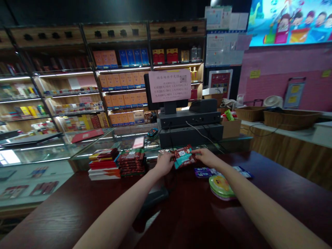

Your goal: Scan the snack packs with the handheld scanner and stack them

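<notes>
A brown and teal snack packet [183,157] is held up over the dark wooden counter between my two hands. My left hand [164,164] is closed at its left edge, and a shiny crumpled bit of wrapper [164,151] shows just behind those fingers. The fingers of my right hand [206,158] pinch the packet's right edge. Left of my hands, a pile of similar brown packets [131,164] stands beside a stack of red, yellow and white packs [104,165]. Under my right forearm lie purple packets [203,172] and a green-rimmed round package with a yellow face [220,185].
A dark handheld device [155,199] rests on the counter below my left forearm. Behind stand a till [190,121] and a monitor with a pink paper sign [169,86]. A glass display case [88,145] runs along the left; wicker baskets [290,119] sit at the right.
</notes>
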A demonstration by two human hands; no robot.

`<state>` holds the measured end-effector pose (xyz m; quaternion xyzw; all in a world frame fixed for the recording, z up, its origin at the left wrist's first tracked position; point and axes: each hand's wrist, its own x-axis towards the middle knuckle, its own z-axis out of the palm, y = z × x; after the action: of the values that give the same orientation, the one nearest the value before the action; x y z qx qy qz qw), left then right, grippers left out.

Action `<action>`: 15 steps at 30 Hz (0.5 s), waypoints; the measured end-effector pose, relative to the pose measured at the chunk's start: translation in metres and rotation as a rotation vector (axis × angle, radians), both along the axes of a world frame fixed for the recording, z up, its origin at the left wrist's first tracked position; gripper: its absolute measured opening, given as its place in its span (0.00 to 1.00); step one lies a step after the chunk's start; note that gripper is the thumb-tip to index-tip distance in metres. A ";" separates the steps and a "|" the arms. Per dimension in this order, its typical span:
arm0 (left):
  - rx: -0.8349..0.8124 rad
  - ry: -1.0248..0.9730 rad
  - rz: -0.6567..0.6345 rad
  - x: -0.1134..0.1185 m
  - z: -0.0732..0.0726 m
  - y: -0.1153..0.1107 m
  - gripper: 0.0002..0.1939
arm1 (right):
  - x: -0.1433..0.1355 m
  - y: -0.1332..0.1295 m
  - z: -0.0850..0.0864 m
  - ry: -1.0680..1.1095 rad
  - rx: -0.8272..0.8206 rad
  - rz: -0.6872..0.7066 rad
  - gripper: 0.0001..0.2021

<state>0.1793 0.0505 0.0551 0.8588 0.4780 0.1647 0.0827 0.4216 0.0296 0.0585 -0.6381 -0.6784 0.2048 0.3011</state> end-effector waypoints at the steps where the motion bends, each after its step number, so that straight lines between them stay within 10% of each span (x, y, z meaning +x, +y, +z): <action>1: 0.011 -0.013 0.005 -0.008 0.002 -0.001 0.21 | -0.007 -0.001 0.002 0.007 0.008 0.010 0.24; 15: 0.137 -0.193 0.040 -0.130 0.026 -0.021 0.21 | -0.122 -0.009 0.020 0.094 0.102 0.117 0.25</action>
<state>0.0492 0.0291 0.0814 0.8329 0.4726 0.2803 0.0660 0.2999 0.0203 0.0781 -0.5710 -0.7093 0.2170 0.3519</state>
